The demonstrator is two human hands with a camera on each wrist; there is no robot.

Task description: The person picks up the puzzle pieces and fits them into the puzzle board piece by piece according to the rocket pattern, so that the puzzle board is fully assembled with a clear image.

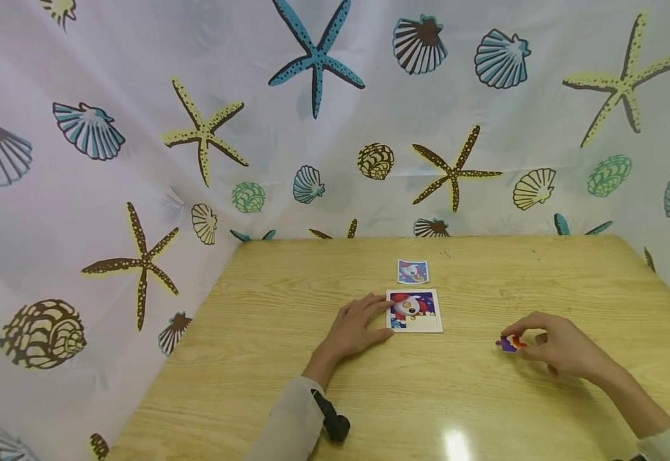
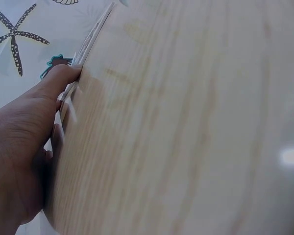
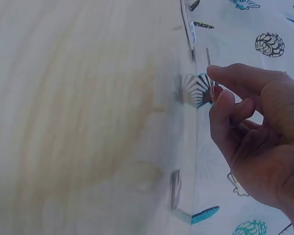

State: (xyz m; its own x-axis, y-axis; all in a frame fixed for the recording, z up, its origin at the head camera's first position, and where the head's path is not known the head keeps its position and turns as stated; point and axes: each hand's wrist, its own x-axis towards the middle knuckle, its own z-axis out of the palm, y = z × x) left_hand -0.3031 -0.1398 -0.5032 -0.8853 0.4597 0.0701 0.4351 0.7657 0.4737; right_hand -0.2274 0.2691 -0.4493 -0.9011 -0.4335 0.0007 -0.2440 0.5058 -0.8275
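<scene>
A square jigsaw puzzle board [image 1: 429, 324] with a pale border lies on the wooden table, its cartoon picture partly filled and its lower right part bare. My left hand [image 1: 358, 325] rests at the board's left side, index finger over the picture and thumb by the lower left corner. To the right, my right hand [image 1: 562, 346] pinches a purple, red and orange puzzle piece [image 1: 509, 344] between thumb and index finger, over the table. The right wrist view shows this piece [image 3: 208, 58] nearly edge-on, the fingertips hiding its lower part.
Just behind the board lies a small picture card [image 1: 413, 272] with a similar cartoon. The wooden table [image 1: 311, 275] meets a white curtain [image 1: 358, 205] printed with shells and starfish at the back and sides. A bright reflection shows near the front.
</scene>
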